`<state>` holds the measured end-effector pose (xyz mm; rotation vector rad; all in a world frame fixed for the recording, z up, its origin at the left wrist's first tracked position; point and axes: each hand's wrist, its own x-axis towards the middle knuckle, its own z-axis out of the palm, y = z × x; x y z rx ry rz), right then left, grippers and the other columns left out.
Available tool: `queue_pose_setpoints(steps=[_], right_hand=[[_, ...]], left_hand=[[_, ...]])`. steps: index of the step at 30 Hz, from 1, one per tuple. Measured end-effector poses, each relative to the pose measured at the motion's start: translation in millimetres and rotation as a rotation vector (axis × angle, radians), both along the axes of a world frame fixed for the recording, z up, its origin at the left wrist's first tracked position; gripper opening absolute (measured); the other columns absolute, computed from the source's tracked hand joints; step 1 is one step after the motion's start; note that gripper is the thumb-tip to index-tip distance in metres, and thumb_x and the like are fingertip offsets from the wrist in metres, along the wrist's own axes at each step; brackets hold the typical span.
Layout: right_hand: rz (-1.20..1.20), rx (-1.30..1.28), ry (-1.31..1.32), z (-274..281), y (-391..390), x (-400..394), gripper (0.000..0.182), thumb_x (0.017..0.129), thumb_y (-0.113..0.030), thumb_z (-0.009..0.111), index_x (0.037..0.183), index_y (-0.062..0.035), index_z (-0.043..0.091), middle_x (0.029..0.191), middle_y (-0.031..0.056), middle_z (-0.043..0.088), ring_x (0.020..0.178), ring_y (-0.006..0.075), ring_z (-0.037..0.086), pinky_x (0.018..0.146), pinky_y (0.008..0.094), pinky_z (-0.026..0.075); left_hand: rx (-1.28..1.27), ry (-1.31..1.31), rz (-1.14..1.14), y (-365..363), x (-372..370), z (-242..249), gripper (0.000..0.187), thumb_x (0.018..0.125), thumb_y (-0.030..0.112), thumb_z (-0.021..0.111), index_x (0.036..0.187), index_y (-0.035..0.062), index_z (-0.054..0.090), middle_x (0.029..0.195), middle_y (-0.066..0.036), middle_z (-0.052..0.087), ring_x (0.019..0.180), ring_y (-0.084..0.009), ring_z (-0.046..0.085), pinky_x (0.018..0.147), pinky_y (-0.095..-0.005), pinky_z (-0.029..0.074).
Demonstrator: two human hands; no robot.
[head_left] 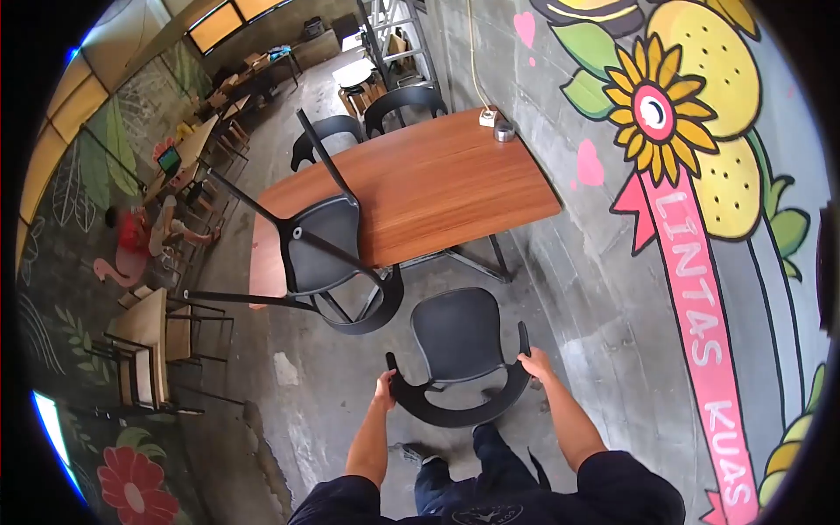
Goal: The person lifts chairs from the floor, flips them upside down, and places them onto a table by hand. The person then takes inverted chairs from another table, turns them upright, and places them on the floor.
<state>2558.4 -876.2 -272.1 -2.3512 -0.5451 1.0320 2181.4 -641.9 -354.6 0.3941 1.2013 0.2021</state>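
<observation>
A black chair (pixel 457 334) with a curved backrest is right in front of my legs, its seat facing up and its back towards me. My left hand (pixel 386 389) is closed around the left end of the backrest. On the other end, my right hand (pixel 535 363) grips the armrest tip. The chair's legs are hidden under the seat. Beyond it is a brown wooden table (pixel 455 175). A second black chair (pixel 322 245) lies upside down on the table's left part, legs pointing up and outward, its backrest hanging over the near edge.
Two black chairs (pixel 404 103) stand at the table's far side. A small metal tin (pixel 504 131) and a white socket box (pixel 487 117) are on the table by the painted wall (pixel 569 262). At left are wooden tables (pixel 140 328) and a seated person in red (pixel 133 232).
</observation>
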Motion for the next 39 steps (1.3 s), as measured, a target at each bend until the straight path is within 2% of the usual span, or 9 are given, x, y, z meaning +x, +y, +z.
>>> queue_pose_setpoints(steps=[8,11,17,22,27,28,30,34,39], right_hand=[[0.157,-0.040,-0.119,-37.2,-9.7,24.0,0.036,0.081,-0.026,0.056,0.086,0.0102,0.058,0.068,0.0231,0.060,0.061,0.0323,0.063,0.047,0.0432,0.046],[0.095,0.060,-0.120,-12.2,-28.1,31.1,0.033,0.075,-0.023,0.061,0.079,0.0099,0.059,0.068,0.0240,0.061,0.065,0.0328,0.062,0.060,0.0425,0.046],[0.260,0.015,-0.027,99.1,-36.5,9.2,0.033,0.073,-0.025,0.064,0.074,0.0080,0.059,0.064,0.0241,0.058,0.061,0.0330,0.060,0.058,0.0411,0.044],[0.613,0.034,-0.321,83.1,-44.8,-12.6,0.038,0.073,-0.029,0.067,0.082,0.0085,0.063,0.074,0.0258,0.062,0.065,0.0345,0.064,0.059,0.0418,0.048],[0.721,-0.471,-0.163,103.0,-41.1,-58.3,0.039,0.077,-0.033,0.065,0.084,0.0050,0.065,0.075,0.0191,0.065,0.063,0.0274,0.065,0.057,0.0389,0.049],[0.780,-0.522,-0.150,110.3,-43.1,-69.6,0.039,0.079,-0.035,0.064,0.085,0.0041,0.065,0.073,0.0173,0.065,0.062,0.0249,0.064,0.056,0.0381,0.049],[0.972,-0.354,0.026,150.4,-37.3,-101.3,0.039,0.084,-0.037,0.061,0.092,0.0009,0.063,0.075,0.0079,0.064,0.065,0.0153,0.063,0.061,0.0308,0.049],[0.810,0.219,0.838,245.5,-36.9,-199.9,0.036,0.091,-0.032,0.052,0.108,-0.0017,0.060,0.083,0.0052,0.064,0.072,0.0143,0.057,0.067,0.0287,0.046],[1.052,0.494,0.447,283.8,-65.8,-286.7,0.032,0.087,-0.028,0.057,0.104,-0.0004,0.061,0.076,0.0081,0.063,0.067,0.0160,0.056,0.064,0.0306,0.044]], left_hand=[[-0.045,-0.018,0.114,-22.1,18.7,10.1,0.018,0.074,0.027,0.058,0.080,0.0102,0.053,0.075,-0.004,0.055,0.072,-0.0203,0.058,0.068,-0.0373,0.048],[-0.005,-0.137,0.169,-52.8,8.9,68.8,0.014,0.070,0.017,0.057,0.081,0.0086,0.051,0.068,-0.005,0.052,0.068,-0.0198,0.058,0.066,-0.0346,0.048],[0.273,-0.241,0.355,-125.7,-27.3,162.7,0.015,0.071,0.011,0.053,0.083,0.0059,0.047,0.064,-0.006,0.049,0.059,-0.0193,0.054,0.063,-0.0317,0.046],[0.482,-0.157,0.360,-160.7,-63.6,223.9,0.018,0.075,0.018,0.059,0.081,0.0070,0.046,0.059,-0.006,0.047,0.055,-0.0179,0.051,0.059,-0.0288,0.043],[0.485,-0.127,0.367,-196.4,-90.3,246.5,0.049,0.082,0.041,0.061,0.107,0.0003,0.048,0.108,-0.005,0.052,0.107,-0.0137,0.046,0.092,-0.0286,0.034],[0.584,-0.188,0.302,-206.5,-87.3,289.5,0.042,0.083,0.043,0.058,0.103,0.0061,0.050,0.097,-0.001,0.052,0.094,-0.0112,0.047,0.082,-0.0267,0.036],[0.612,-0.211,0.307,-217.0,-87.9,279.8,0.035,0.085,0.043,0.055,0.098,0.0112,0.051,0.086,0.003,0.046,0.080,-0.0072,0.042,0.070,-0.0256,0.033],[0.655,-0.158,0.203,-232.5,-90.8,318.7,0.035,0.089,0.048,0.049,0.077,0.0164,0.040,0.067,0.008,0.029,0.056,-0.0040,0.028,0.049,-0.0224,0.022],[0.736,-0.185,0.188,-265.4,-100.7,317.2,0.038,0.090,0.050,0.047,0.078,0.0139,0.042,0.066,0.005,0.033,0.057,-0.0051,0.032,0.049,-0.0222,0.025]])
